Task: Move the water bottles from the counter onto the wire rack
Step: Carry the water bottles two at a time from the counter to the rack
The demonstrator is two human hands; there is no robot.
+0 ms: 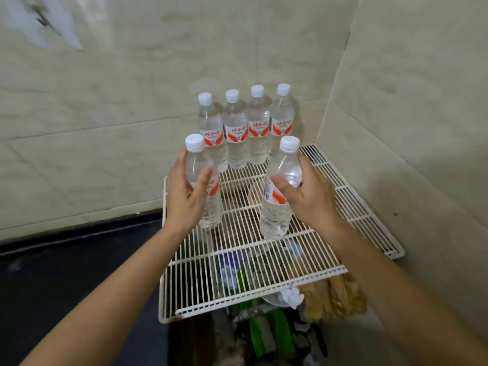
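The white wire rack [264,289] sits in a corner of tiled wall [105,114]. Along the rack's far edge stand 4 bottles [235,143] in a tight row, upright and touching side by side. Each is clear, ribbed plastic filled with water, with a white screw cap and a white-and-orange label band with red script.

Nearer than that row, 2 more of the same kind are held upright over the rack's middle. The left hand [188,199] wraps the left bottle [211,215] at its label, thumb across the front and fingers curled behind. The right hand [310,198] clasps the right bottle [276,220] the same way. Both bases are down at the wires; whether they rest there I cannot tell.

Left of the rack lies the dark counter [66,260].
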